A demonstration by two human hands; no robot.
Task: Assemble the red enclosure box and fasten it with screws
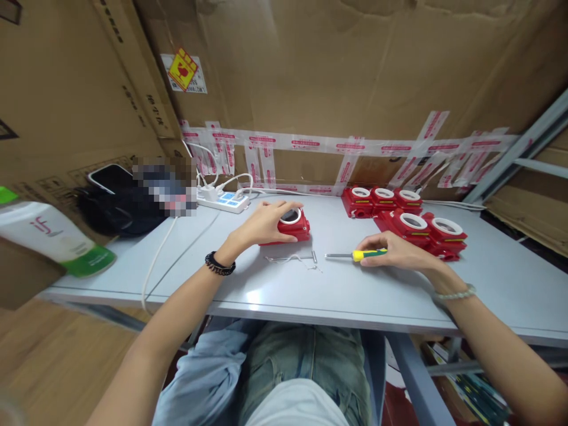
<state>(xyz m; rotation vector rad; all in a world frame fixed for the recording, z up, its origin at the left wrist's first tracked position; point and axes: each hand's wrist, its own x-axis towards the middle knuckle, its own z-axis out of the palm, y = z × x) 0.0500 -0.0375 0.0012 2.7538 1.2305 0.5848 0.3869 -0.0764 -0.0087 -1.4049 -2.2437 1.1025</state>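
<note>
My left hand [271,222] lies over a red housing with a round white-rimmed window [302,227], its fingers and thumb wrapped round the near and far sides. The housing rests on the grey table [284,296]. In my right hand [385,248] is a screwdriver [357,255] with a yellow and green handle. Its shaft points left, low over the table or lying on it; I cannot tell which. Between the hands, in front of the housing, lie a small T-shaped metal tool [315,257] and a thin whitish string [293,258].
Several similar red housings [412,228] stand at the back right, close to my right hand. A white power strip [226,201] with cables sits at the back left. Further left are a black bag [119,207], a phone [112,178] and a white-green tube [53,236]. Cardboard [332,71] walls the back.
</note>
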